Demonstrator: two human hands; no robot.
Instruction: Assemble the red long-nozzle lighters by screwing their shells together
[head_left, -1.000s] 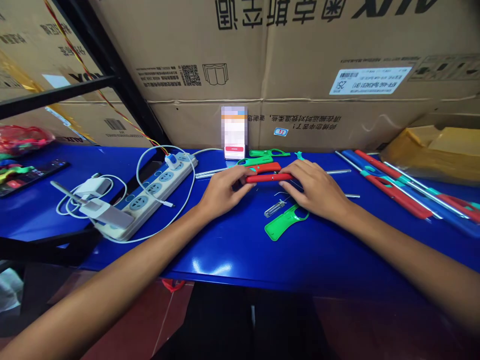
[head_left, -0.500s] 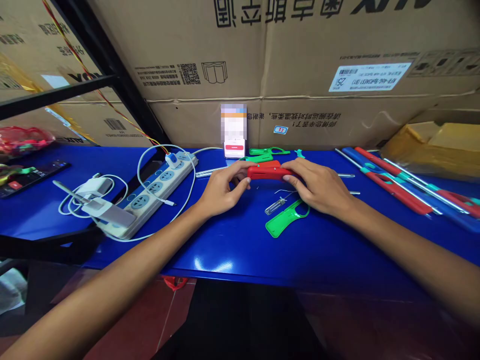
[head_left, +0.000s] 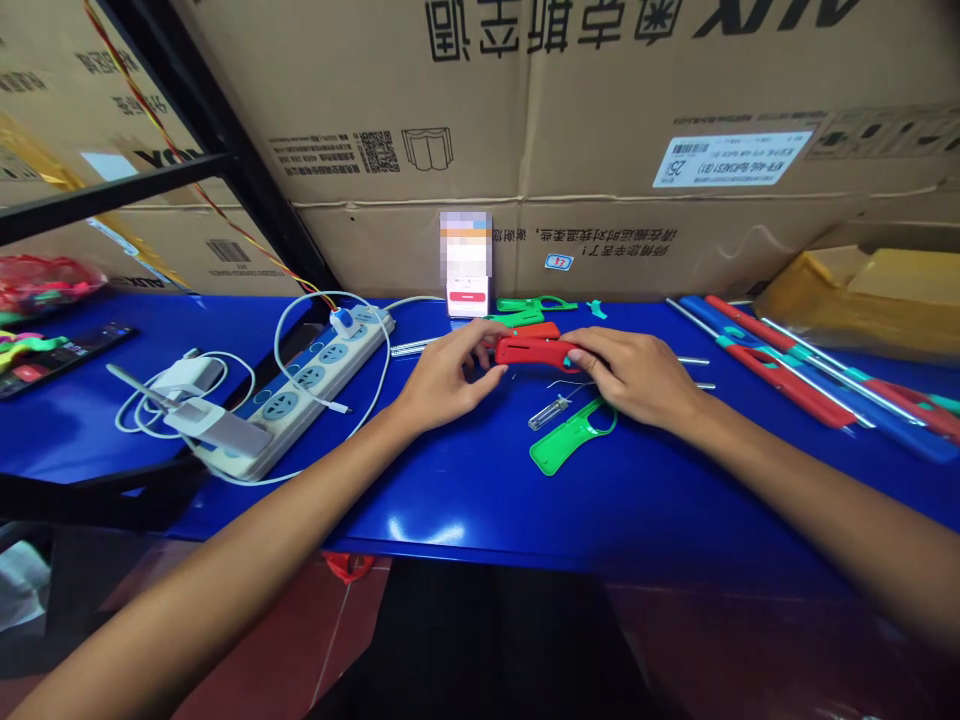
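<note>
A red lighter handle point(head_left: 534, 351) with a slot in its side is level above the blue table, a teal piece showing near its right end. My right hand point(head_left: 637, 375) grips that end between thumb and fingers. At the other end is my left hand point(head_left: 454, 375), fingertips close against the handle and thumb dropped clear below it; whether they touch is hard to tell. Behind lies another red handle piece point(head_left: 546, 329), partly hidden. Below my right hand are a green handle shell point(head_left: 562, 445) with a loop and a small clear fuel tank point(head_left: 550, 412) with a thin wire.
A lit phone point(head_left: 468, 265) leans on a large carton point(head_left: 375, 90). More green shells point(head_left: 521, 318) lie by it. To the left stand a power strip point(head_left: 300, 380), chargers and white cables. Red and blue lighters point(head_left: 795, 385) with metal tubes are at right.
My left thumb has come off the red handle and dropped lower. The handle's right end tips down slightly, and my right fingers have shifted, uncovering the teal piece.
</note>
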